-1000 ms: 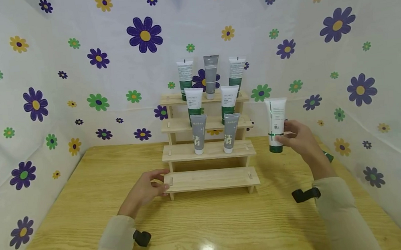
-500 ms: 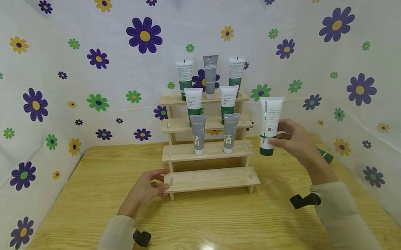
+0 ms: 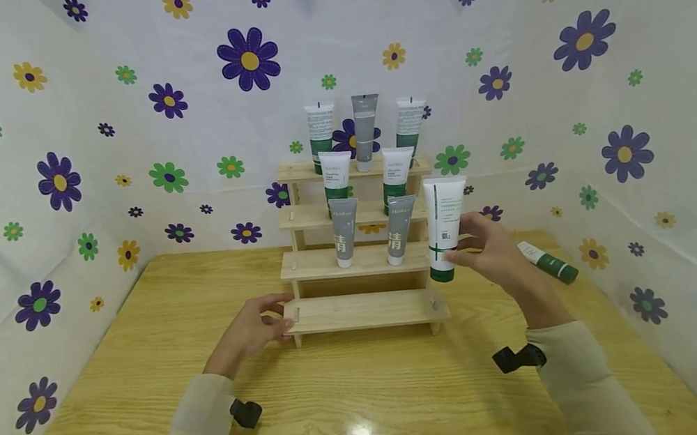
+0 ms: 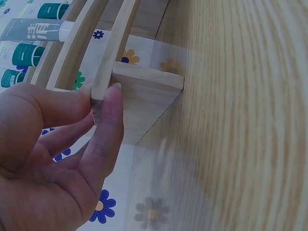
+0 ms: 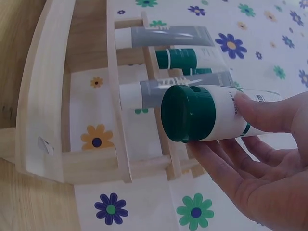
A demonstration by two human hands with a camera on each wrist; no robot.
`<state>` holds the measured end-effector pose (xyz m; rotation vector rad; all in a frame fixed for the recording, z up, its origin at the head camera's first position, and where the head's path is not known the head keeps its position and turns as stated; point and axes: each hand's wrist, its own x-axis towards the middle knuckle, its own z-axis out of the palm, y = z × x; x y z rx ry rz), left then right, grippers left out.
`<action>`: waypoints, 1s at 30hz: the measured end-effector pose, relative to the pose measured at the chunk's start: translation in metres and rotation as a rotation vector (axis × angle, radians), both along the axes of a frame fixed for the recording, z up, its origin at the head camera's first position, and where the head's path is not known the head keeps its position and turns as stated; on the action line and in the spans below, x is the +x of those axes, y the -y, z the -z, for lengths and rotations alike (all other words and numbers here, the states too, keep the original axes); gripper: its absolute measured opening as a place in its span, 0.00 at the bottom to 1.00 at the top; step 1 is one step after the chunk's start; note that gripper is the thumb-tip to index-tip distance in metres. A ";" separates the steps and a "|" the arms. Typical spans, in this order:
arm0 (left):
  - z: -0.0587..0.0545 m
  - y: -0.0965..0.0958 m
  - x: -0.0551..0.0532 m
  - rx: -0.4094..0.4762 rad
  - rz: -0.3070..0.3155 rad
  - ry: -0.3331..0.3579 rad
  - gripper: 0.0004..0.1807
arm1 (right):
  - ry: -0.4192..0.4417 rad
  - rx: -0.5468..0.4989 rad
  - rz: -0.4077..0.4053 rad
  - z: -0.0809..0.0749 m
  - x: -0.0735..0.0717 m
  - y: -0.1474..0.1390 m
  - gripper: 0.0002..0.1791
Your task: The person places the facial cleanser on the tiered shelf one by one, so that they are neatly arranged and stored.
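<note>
My right hand grips a white squeeze tube near its green cap, cap down, in the air at the right side of a stepped wooden display rack. In the left wrist view, thumb and fingers of my left hand pinch the left end of the rack's lowest shelf. No tube stands on that shelf. Two grey tubes stand on the shelf above it. Higher up are two white-and-green tubes. The top shelf bears a grey tube between two white-and-green ones.
Another white-and-green tube lies on the wooden table to the right, behind my right wrist. A white flower-print cloth encloses the back and both sides of the table.
My right hand has carried the white tube leftward and slightly down, closer to the rack. The lying tube behind it shows more fully now. My left hand stays at the shelf end.
</note>
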<state>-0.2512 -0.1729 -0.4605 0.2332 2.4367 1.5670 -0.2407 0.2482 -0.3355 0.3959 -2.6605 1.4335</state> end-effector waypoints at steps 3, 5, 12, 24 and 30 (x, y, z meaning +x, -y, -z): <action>-0.001 0.001 0.000 -0.004 0.009 -0.007 0.29 | 0.011 -0.011 -0.024 0.001 0.000 0.006 0.32; -0.002 0.001 0.000 -0.003 0.012 -0.010 0.29 | 0.019 -0.007 -0.030 0.001 0.000 0.008 0.32; -0.004 0.000 0.003 0.004 0.015 -0.016 0.29 | 0.014 -0.012 -0.066 0.007 0.003 0.020 0.31; -0.004 -0.001 0.003 0.002 -0.010 0.020 0.29 | 0.022 -0.042 -0.114 0.021 0.005 0.044 0.31; -0.004 -0.002 0.002 0.006 -0.033 0.036 0.29 | 0.055 -0.051 -0.119 0.027 0.004 0.059 0.31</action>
